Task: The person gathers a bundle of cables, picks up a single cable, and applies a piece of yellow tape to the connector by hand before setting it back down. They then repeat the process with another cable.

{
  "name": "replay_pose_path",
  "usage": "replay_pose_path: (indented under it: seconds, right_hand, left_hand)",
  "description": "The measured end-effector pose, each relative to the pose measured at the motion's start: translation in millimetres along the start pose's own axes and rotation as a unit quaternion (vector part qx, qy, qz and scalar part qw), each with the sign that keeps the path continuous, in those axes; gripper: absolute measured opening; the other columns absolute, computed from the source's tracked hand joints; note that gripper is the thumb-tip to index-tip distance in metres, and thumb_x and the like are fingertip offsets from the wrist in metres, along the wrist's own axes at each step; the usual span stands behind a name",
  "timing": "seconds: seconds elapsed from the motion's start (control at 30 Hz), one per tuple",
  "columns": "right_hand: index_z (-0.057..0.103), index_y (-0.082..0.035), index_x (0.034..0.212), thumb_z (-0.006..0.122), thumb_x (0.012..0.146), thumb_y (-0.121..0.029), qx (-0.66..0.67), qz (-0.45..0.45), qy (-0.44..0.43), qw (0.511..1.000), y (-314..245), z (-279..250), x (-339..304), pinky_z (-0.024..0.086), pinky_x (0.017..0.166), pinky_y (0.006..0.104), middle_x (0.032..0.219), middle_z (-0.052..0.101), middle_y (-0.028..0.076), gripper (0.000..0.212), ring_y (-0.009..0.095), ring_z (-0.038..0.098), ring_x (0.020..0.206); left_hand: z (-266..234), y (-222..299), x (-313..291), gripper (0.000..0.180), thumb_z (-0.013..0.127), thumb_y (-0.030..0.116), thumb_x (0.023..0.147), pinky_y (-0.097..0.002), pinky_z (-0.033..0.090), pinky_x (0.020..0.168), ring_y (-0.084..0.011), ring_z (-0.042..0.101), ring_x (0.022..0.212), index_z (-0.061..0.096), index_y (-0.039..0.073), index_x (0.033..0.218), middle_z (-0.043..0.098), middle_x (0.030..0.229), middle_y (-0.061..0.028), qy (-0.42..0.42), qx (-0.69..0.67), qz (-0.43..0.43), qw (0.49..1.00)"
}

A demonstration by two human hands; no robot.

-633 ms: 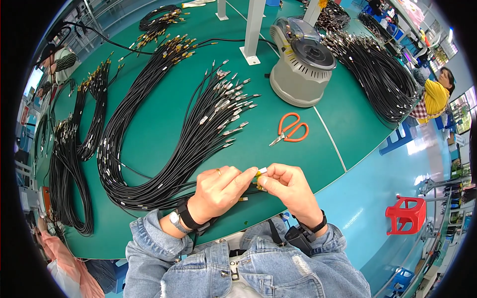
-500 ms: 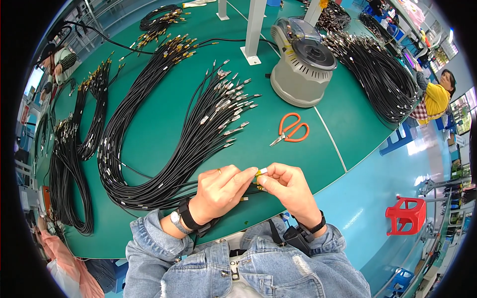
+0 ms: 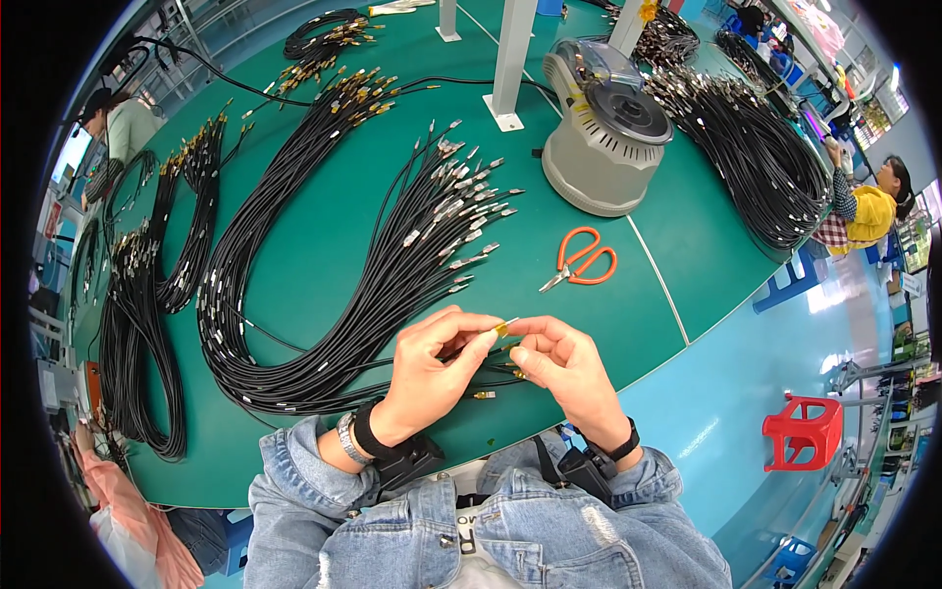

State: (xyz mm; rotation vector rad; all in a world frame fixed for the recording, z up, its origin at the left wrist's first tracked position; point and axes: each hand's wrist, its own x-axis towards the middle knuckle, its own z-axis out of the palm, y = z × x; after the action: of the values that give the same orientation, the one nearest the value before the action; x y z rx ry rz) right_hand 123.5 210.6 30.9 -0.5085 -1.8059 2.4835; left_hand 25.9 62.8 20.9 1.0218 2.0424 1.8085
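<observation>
Near the table's front edge: both hands are meeting over the green table (image 3: 294, 285).
Left hand (image 3: 432, 368): fingers are closing in a pinch on a thin black cable (image 3: 469, 346) just behind its tip.
Right hand (image 3: 559, 363): fingertips are pinching the small yellow connector (image 3: 503, 328) at that cable's end.
Connector position: sitting between the two hands' fingertips, touching both.
Nearby: orange scissors (image 3: 581, 261) are lying just beyond the hands; a bundle of black cables (image 3: 392, 275) is fanning out to the left.
</observation>
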Motion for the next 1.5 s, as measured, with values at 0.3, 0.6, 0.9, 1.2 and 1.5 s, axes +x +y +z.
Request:
replay_pose_path:
  seconds: [0.3, 0.6, 0.9, 1.2, 1.5]
  right_hand:
    - [0.057, 0.000, 0.097, 0.063, 0.088, -0.015, 0.065, -0.064, 0.021, 0.996, 11.6, 13.0, 5.6, 0.044, 0.071, 0.0204, 0.087, 0.060, 0.001, 0.019, 0.005, 0.054, 0.077]
    - [0.059, -0.001, 0.089, 0.063, 0.087, -0.009, 0.074, -0.083, 0.047, 0.993, 9.5, 17.2, 6.2, 0.044, 0.069, 0.0199, 0.087, 0.060, 0.001, 0.010, 0.005, 0.053, 0.077]
    - [0.060, 0.001, 0.089, 0.063, 0.087, -0.007, 0.067, -0.101, 0.037, 0.992, 13.6, 15.8, 8.6, 0.046, 0.070, 0.0211, 0.090, 0.061, 0.003, 0.009, 0.006, 0.056, 0.078]
    - [0.060, 0.002, 0.087, 0.062, 0.084, -0.001, 0.025, -0.171, 0.061, 0.983, 15.2, 22.3, 7.7, 0.044, 0.067, 0.0212, 0.085, 0.058, 0.003, 0.005, 0.008, 0.056, 0.075]
    - [0.059, 0.002, 0.091, 0.063, 0.086, -0.004, 0.033, -0.214, 0.028, 0.976, 23.8, 15.2, 14.0, 0.048, 0.074, 0.0229, 0.088, 0.059, 0.006, 0.009, 0.012, 0.059, 0.082]
  left_hand:
    - [0.5, 2.2, 0.6, 0.013, 0.060, 0.005, 0.087, -0.0159, 0.044, 0.051, -0.0037, 0.055, 0.061, 0.063, -0.001, 0.098, 0.062, 0.077, -0.0014, -0.007, -0.113, -0.075, 0.991]
    - [-6.4, 6.7, 3.7, 0.010, 0.059, 0.008, 0.089, -0.0167, 0.036, 0.041, -0.0054, 0.054, 0.049, 0.057, -0.001, 0.093, 0.062, 0.069, -0.0054, -0.056, -0.198, -0.176, 0.963]
    - [-8.9, 9.1, 3.6, 0.015, 0.055, 0.015, 0.093, -0.0173, 0.033, 0.038, -0.0065, 0.052, 0.045, 0.056, 0.001, 0.090, 0.061, 0.064, -0.0053, -0.071, -0.228, -0.186, 0.953]
    - [-13.7, 12.7, 5.1, 0.018, 0.053, 0.019, 0.094, -0.0176, 0.033, 0.040, -0.0050, 0.049, 0.045, 0.056, 0.002, 0.091, 0.059, 0.064, -0.0029, -0.102, -0.264, -0.244, 0.927]
    - [-23.1, 10.7, 10.9, 0.020, 0.052, 0.021, 0.095, -0.0169, 0.035, 0.041, -0.0045, 0.048, 0.046, 0.057, 0.002, 0.089, 0.059, 0.064, -0.0022, -0.172, -0.307, -0.272, 0.896]
